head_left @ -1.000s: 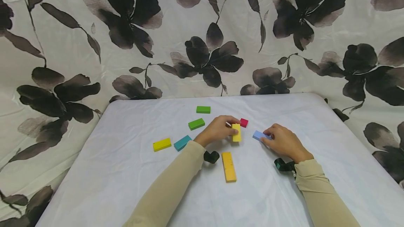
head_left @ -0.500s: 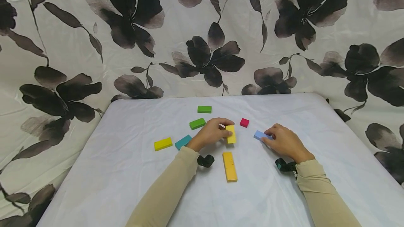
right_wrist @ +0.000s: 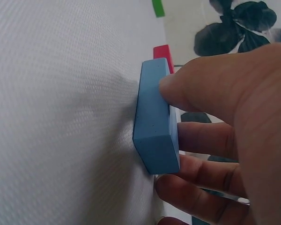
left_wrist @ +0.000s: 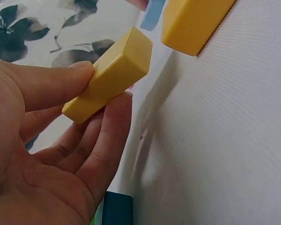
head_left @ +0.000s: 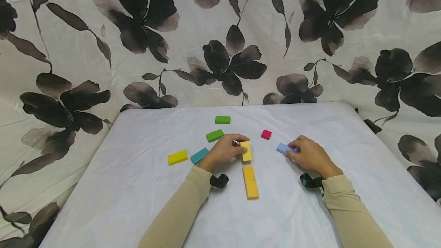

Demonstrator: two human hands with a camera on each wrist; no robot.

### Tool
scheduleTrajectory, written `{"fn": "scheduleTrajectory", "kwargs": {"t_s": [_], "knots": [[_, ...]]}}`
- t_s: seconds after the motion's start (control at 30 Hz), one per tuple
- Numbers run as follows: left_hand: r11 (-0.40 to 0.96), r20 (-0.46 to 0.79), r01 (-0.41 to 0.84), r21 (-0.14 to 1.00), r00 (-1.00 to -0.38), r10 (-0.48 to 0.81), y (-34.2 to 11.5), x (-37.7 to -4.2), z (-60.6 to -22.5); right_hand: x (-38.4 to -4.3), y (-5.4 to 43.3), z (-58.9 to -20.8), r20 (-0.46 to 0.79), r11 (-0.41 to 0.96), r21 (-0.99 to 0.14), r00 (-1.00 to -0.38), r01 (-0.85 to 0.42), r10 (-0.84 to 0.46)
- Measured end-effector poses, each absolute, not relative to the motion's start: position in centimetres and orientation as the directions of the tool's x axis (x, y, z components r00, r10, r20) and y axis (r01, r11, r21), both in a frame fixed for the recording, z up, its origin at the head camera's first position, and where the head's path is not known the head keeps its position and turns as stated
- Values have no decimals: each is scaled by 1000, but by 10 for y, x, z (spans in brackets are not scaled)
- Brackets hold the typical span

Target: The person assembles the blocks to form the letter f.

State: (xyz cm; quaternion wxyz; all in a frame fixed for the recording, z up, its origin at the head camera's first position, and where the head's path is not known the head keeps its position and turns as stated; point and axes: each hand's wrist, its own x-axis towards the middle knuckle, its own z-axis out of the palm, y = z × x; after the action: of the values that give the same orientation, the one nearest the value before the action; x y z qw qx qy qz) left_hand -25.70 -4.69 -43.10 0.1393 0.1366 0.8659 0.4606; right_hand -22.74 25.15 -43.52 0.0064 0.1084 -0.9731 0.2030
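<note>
My left hand [head_left: 225, 149] pinches a yellow block [left_wrist: 114, 75] between thumb and fingers. In the left wrist view that block is tilted and clear of the cloth. Just in front of it lies a longer orange-yellow bar [head_left: 250, 183], its far end close to the held block in the head view. My right hand [head_left: 311, 156] has thumb and fingers on a light blue block [right_wrist: 155, 112], which lies on the white cloth at the right. A small red block [head_left: 266, 134] lies beyond, between the two hands.
A teal block [head_left: 199, 156] lies by my left wrist, partly covered by it. Left of that is another yellow block [head_left: 177, 157]. Two green blocks, a nearer one [head_left: 215, 135] and a farther one [head_left: 222, 119], lie toward the back. A floral curtain [head_left: 227, 64] hangs behind the table.
My left hand has moved left and toward me with the yellow block, away from the red block and up to the orange-yellow bar. My right hand stays on the light blue block.
</note>
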Motion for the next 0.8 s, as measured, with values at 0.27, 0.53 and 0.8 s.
{"fn": "scheduleTrajectory", "kwargs": {"t_s": [0.27, 0.53, 0.8], "knots": [[537, -99, 127, 834, -923, 372, -50, -255, -436, -226, 252, -434, 69, 895, -384, -974, -226, -216], [542, -100, 113, 833, -933, 347, -52, -253, -438, -227, 252, -437, 63, 897, -384, -976, -217, -209], [558, -92, 123, 821, -936, 340, -55, -249, -439, -227, 252, -438, 81, 894, -383, -973, -230, -216]]}}
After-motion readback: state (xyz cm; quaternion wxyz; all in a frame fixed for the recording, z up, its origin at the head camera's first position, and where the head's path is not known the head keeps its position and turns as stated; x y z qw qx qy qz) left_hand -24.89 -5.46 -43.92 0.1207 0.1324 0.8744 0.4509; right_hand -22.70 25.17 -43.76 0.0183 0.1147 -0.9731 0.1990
